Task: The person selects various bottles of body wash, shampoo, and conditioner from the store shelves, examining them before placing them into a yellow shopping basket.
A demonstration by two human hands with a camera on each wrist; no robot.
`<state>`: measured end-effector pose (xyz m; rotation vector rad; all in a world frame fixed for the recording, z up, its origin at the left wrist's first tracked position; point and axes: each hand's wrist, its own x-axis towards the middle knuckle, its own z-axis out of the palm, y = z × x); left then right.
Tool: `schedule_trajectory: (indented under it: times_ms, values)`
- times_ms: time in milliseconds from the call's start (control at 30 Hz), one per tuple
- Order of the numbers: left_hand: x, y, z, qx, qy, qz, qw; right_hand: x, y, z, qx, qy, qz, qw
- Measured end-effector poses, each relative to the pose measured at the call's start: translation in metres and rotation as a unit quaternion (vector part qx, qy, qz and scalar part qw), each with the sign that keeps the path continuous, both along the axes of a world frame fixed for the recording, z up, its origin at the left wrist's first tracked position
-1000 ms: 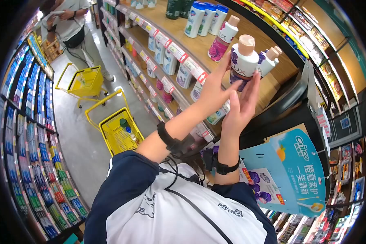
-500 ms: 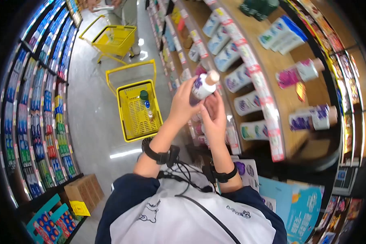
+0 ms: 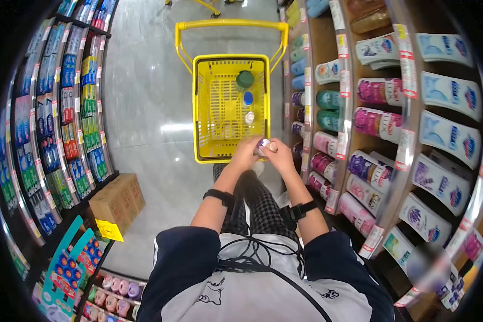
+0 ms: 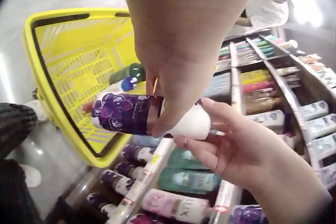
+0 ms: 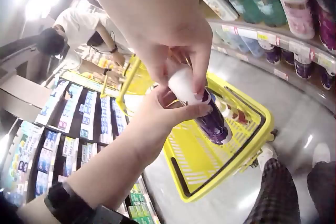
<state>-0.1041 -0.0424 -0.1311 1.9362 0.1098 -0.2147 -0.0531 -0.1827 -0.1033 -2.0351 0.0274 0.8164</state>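
Over the near right corner of a yellow shopping basket (image 3: 196,115), both hands hold a purple-and-white body wash bottle (image 4: 123,115). My left hand (image 3: 244,154) grips its body, the thumb lying across the label in the left wrist view. My right hand (image 3: 282,161) has its fingers round the white upper end of the bottle, by the cap; in the right wrist view its fingertips (image 5: 198,90) pinch there. Inside the basket are a green-topped bottle (image 3: 245,80), a blue-capped bottle (image 3: 248,99) and a white-topped one (image 3: 249,117).
Shelves of body wash bottles (image 3: 378,122) line the right side. Along the left run racks of toothpaste boxes (image 3: 67,99), with a cardboard carton (image 3: 118,198) on the floor below. Another person (image 5: 84,29) stands beyond the basket.
The hands have carried the bottle away from the upper shelf, down to the basket's near right corner. The view has turned down toward the basket and floor.
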Motion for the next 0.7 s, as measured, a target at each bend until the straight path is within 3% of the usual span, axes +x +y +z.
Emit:
schedule_trajectory:
  times_ms: [33,167,267,400,567,700]
  values:
    - [-0.003,0.003,-0.015,-0.012,-0.003,0.019,1.0,-0.003,0.007,-0.01,-0.026,-0.023,0.019,0.999]
    - [-0.024,0.002,-0.074,0.15,0.095,0.065,0.982,-0.019,0.035,-0.054,-0.106,-0.075,0.046,0.99]
    - [-0.025,0.005,-0.073,0.064,0.272,0.038,0.959,-0.031,0.035,-0.111,-0.148,-0.1,0.073,0.981]
    - [-0.047,-0.003,-0.089,0.114,0.217,-0.004,0.97,-0.042,0.033,-0.171,-0.214,-0.106,0.114,0.964]
    - [-0.056,-0.015,-0.093,0.253,0.063,0.013,0.965,-0.037,0.053,-0.19,-0.255,-0.083,0.134,0.954]
    - [-0.053,-0.021,-0.097,0.28,0.14,0.045,0.949,-0.025,0.06,-0.181,-0.27,-0.022,0.165,0.948]
